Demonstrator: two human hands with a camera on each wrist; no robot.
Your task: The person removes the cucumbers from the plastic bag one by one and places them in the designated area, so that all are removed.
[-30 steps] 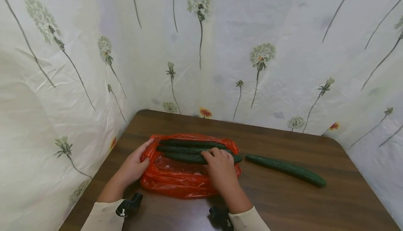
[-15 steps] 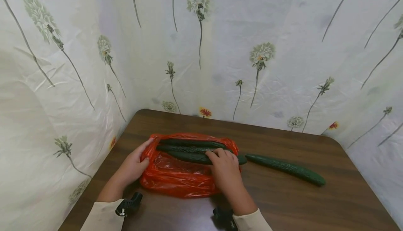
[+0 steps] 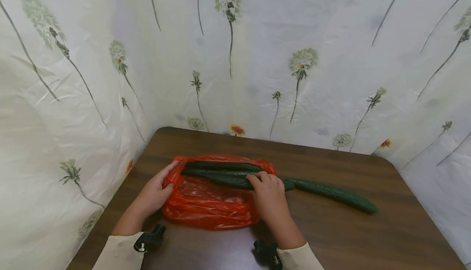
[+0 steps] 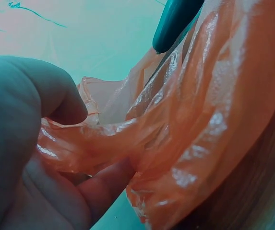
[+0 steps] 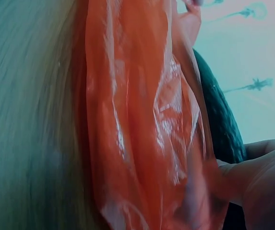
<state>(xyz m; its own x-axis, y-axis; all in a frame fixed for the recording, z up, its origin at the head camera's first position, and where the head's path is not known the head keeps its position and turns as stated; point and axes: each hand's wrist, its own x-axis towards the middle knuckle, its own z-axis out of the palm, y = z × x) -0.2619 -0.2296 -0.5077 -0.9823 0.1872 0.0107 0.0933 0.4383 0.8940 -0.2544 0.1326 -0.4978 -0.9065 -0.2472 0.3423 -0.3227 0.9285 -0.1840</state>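
Cucumber (image 3: 237, 182) crosswise in right grip (image 3: 271, 195)

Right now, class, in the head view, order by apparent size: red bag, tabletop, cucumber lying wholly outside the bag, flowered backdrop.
1. Flowered backdrop
2. Tabletop
3. Red bag
4. Outside cucumber
None look alike in size.

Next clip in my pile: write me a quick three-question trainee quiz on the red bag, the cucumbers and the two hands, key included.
1. Which hand holds the side edge of the red bag?
2. Seen from the head camera, where does the loose cucumber lie? A: left of the bag. B: right of the bag. C: underneath the bag.
3. Fill in: the right hand grips a ____.

Key: 1. The left hand. 2. B. 3. Cucumber.
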